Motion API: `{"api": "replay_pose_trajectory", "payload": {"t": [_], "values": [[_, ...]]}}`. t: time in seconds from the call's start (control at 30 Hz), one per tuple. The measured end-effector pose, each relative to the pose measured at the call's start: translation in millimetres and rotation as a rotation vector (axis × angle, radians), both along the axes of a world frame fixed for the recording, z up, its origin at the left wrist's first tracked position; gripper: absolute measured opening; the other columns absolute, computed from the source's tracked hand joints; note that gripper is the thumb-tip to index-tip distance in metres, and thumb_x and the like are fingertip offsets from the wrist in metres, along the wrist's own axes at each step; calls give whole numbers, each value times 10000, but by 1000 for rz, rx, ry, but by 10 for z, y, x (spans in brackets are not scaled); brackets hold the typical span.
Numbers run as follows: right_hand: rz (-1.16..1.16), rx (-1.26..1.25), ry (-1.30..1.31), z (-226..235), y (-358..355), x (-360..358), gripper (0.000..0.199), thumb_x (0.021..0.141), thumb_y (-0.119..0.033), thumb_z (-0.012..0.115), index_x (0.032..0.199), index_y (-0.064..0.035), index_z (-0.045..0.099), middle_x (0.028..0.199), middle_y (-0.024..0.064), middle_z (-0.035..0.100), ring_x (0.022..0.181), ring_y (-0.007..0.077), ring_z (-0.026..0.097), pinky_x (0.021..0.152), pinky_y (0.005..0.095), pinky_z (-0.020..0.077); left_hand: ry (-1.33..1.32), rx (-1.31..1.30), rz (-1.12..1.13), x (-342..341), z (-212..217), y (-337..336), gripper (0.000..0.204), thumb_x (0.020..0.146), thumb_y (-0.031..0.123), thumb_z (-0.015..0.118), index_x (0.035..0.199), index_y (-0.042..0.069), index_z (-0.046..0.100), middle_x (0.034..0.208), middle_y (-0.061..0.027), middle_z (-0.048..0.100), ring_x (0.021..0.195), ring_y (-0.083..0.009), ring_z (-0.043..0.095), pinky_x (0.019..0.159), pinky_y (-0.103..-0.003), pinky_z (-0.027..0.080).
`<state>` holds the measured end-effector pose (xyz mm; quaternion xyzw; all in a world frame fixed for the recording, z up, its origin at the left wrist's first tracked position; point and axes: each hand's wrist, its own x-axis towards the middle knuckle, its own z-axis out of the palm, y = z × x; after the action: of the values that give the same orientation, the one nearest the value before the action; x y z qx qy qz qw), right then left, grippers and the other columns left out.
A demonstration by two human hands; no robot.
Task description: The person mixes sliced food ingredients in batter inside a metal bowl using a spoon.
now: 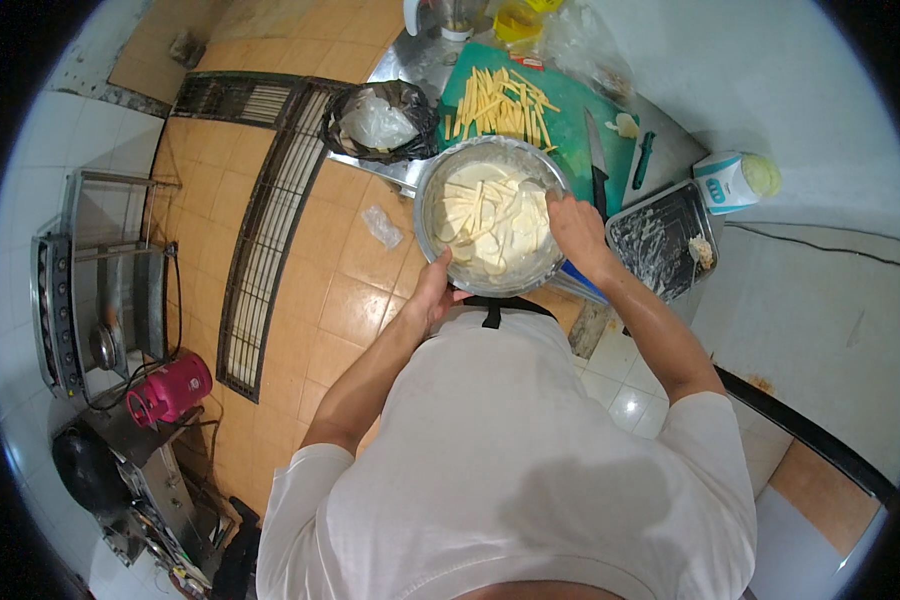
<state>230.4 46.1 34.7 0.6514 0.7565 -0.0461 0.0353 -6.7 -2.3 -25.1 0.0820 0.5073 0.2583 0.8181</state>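
Observation:
A round metal bowl (425, 200) holds pale batter with several potato sticks (475, 205) lying in it. My left hand (432, 290) grips the bowl's near rim from below. My right hand (575, 228) reaches into the bowl at its right side, fingers in the batter among the sticks; whether it holds any I cannot tell. Beyond the bowl, a green cutting board (575, 125) carries a pile of raw potato sticks (500, 105), with a black-handled knife (597, 155) lying on its right part.
A metal tray (660, 240) with floury residue sits right of the bowl. A black bag (380, 122) with white contents lies to the left of the board. A floor drain grate (260, 230), a stove (100, 300) and a pink gas cylinder (170, 390) are at left.

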Motion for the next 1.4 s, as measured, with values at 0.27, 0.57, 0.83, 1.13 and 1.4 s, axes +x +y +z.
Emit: {"api": "replay_pose_trajectory", "payload": {"t": [0.27,0.57,0.83,1.13,1.4], "values": [[46,-219,124,40,-60,63,150,742,-45,494,716,33,619,748,230,609,696,374,623,634,430,514,-12,-17,3,3,115,9,489,970,346,308,1357,49,280,1346,-140,388,1161,-247,469,863,-381,492],[35,-391,324,254,28,126,266,709,-1,501,907,-24,677,844,221,628,804,353,616,741,414,496,55,-4,4,19,106,2,472,972,358,300,1320,42,336,1281,-145,455,1085,-247,527,813,-377,508],[94,-292,68,-2,-64,45,154,742,-84,524,740,-14,661,742,202,628,791,336,633,695,419,512,6,-14,-6,-8,30,4,493,966,341,319,1356,42,280,1346,-147,387,1158,-240,473,865,-371,487],[120,-109,-101,108,146,107,166,761,-125,508,733,-51,654,739,159,631,650,332,638,569,414,521,-4,-9,3,-9,-37,-4,478,963,340,324,1335,39,318,1316,-155,421,1118,-237,507,825,-356,513],[27,-124,-15,218,184,94,183,749,-89,489,773,-33,662,780,200,630,721,345,635,638,432,511,20,-14,-7,-3,12,-3,473,963,342,321,1330,42,327,1306,-148,433,1112,-234,510,808,-358,516]]}}
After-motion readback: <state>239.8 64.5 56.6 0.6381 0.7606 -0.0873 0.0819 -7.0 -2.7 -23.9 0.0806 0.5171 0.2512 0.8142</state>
